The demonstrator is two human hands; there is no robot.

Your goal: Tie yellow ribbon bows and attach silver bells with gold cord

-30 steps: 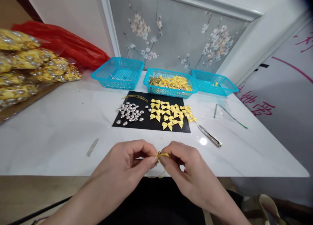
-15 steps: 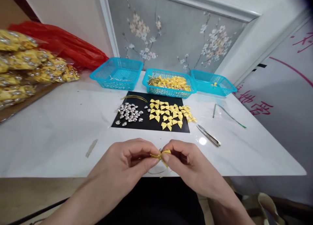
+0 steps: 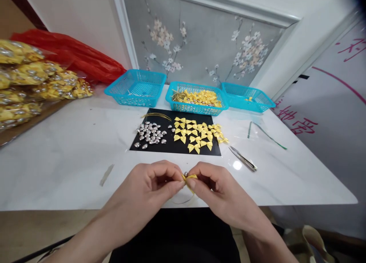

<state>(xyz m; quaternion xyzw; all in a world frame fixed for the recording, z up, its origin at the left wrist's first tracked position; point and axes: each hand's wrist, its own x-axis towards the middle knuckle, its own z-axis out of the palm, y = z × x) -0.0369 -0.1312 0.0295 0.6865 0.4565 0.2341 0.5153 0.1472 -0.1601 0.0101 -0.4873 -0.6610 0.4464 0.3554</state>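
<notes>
**Both Hands Pinched One Bow**

At the table's point(image 3: 71, 160) near edge, the left hand point(image 3: 154, 188) and right hand point(image 3: 219, 190) met, fingertips clamped on a small yellow bow point(image 3: 190, 177). The black mat point(image 3: 171, 146) lay at twelve o'clock, the snips point(image 3: 243, 159) at two, and the middle basket point(image 3: 194, 109) farther off.

left grip point(image 3: 150, 183): thumb-forefinger pinched | right grip point(image 3: 214, 186): thumb-forefinger pinched | grips nearly touching, forearms angled inward

White table point(image 3: 57, 160), floral wall panel point(image 3: 200, 45).
</notes>
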